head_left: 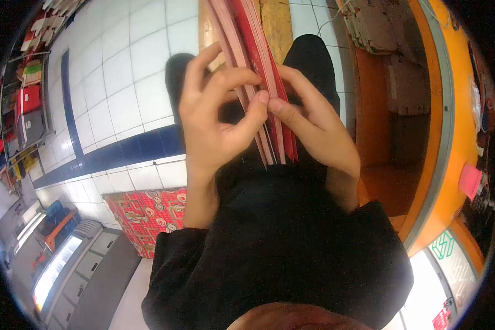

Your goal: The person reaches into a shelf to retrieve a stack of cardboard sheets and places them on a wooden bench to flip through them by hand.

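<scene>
A long bundle of red and pink sheets (263,52), perhaps folded paper or card, stands on edge over my lap. It runs from the top of the head view down between my hands, its layers slightly fanned. My left hand (217,107) is at the left side, thumb and index finger pinching at the layers' edges. On the other side, my right hand (319,124) grips the bundle, its thumb on the near edges and its index finger along the outer red face. The two thumbs nearly touch. Some fingertips are hidden behind or between the layers.
Beneath the bundle is a yellow wooden surface (278,25). At right stands an orange-edged wooden table or cabinet (445,110). A red patterned box or cloth (148,214) lies at left on the white tiled floor (118,104). A grey drawer unit (102,264) stands lower left.
</scene>
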A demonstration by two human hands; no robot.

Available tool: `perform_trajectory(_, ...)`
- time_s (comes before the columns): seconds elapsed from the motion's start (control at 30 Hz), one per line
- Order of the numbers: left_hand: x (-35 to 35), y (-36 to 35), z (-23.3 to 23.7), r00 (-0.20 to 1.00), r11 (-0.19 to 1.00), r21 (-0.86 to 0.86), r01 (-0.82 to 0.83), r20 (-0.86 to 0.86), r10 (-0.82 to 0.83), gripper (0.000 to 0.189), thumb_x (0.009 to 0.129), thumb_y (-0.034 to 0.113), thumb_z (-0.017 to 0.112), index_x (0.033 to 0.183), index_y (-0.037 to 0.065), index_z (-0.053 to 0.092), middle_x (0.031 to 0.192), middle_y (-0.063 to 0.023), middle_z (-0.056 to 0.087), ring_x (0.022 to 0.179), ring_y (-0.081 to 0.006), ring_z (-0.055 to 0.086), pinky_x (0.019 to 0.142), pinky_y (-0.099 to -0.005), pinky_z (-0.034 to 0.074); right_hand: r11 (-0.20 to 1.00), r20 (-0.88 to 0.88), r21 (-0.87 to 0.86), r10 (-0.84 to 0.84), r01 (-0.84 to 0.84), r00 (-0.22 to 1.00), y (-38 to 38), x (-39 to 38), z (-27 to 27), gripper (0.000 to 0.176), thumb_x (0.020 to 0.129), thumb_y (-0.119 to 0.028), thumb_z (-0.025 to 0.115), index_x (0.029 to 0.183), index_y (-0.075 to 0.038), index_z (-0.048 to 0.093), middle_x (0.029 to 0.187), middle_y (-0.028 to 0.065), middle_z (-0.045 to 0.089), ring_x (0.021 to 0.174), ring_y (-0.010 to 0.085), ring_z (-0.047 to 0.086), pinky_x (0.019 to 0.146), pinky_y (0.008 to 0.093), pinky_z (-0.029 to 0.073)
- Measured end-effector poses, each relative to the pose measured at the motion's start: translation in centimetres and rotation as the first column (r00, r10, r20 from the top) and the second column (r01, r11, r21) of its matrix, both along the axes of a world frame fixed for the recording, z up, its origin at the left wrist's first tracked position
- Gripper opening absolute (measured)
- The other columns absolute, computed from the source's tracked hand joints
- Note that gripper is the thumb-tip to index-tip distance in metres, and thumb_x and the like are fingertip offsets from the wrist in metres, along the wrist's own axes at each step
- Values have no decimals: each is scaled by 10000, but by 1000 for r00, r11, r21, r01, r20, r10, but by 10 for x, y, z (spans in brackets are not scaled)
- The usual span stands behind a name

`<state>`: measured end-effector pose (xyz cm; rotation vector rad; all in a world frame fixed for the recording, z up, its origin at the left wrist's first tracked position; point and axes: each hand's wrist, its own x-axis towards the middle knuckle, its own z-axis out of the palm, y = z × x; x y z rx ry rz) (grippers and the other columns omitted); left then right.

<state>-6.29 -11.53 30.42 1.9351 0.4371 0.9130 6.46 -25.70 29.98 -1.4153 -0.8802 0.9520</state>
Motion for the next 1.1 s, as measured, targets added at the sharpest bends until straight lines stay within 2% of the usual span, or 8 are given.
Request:
perform_trajectory(0.07,0,-1,2,1000,999,-38,-14,-3,14,215,788,23,811,996,22,754,1093,-180,688,1304,-349,600,778,-363,693,1000,42,-7,9,-8,999,0,0,0,534,1078,-191,613,1536,34,457,1457,193,565,1366,237,545,1110,357,468)
perform_trajectory(0.13,-1,0,1,1000,999,-31,-13,-3,13,217,785,23,813,995,23,755,1115,-187,678,1298,-348,607,781,-365,693,1000,-47,-4,-7,7,999,1,-2,1,532,1080,-195,610,1535,36,458,1465,189,559,1371,234,538,1103,360,475)
perform_trajectory(0.3,-1,-1,0,1000,999,-38,-8,-1,8,224,782,24,821,997,27,756,1136,-195,669,1291,-347,614,777,-366,692,1000,-68,8,-6,7,998,1,-3,3,538,1078,-176,613,1546,30,446,1476,179,546,1365,224,538,1101,362,481)
perform_trajectory(0.47,0,-1,0,1000,1000,-20,11,8,-11,205,804,22,816,998,23,748,1070,-156,704,1316,-349,584,769,-359,690,1000,-28,10,9,-9,1000,1,-2,6,552,1078,-165,614,1562,21,423,1476,166,537,1343,212,555,1044,356,532)
perform_trajectory(0.53,-1,0,0,1000,1000,-19,19,8,-19,201,809,23,815,998,24,747,1058,-148,711,1317,-353,580,768,-360,690,1000,-71,23,1,0,998,1,-3,4,553,1080,-168,612,1564,18,419,1467,164,539,1327,204,568,998,344,560)
perform_trajectory(0.9,-1,1,0,999,997,-62,45,0,-45,184,837,48,817,1009,31,753,1036,-138,727,1336,-372,563,778,-371,684,999,-68,27,-29,31,997,-2,-3,-2,549,1078,-191,614,1550,27,436,1470,173,542,1331,224,566,1008,352,548)
perform_trajectory(0.97,-2,1,0,998,997,-50,52,-21,-53,187,845,54,810,1020,31,751,1103,-177,702,1332,-374,572,772,-371,682,999,-59,27,-28,30,998,-2,-3,-2,553,1077,-196,617,1550,27,436,1470,174,543,1332,225,565,1004,352,547)
perform_trajectory(1.1,-1,-4,1,1000,998,-55,25,-10,-25,180,855,41,789,1029,33,745,1226,-222,642,1313,-368,595,781,-374,677,999,-18,8,-35,35,999,-1,-3,-2,549,1073,-217,621,1534,33,457,1467,196,566,1355,251,560,1081,370,488)
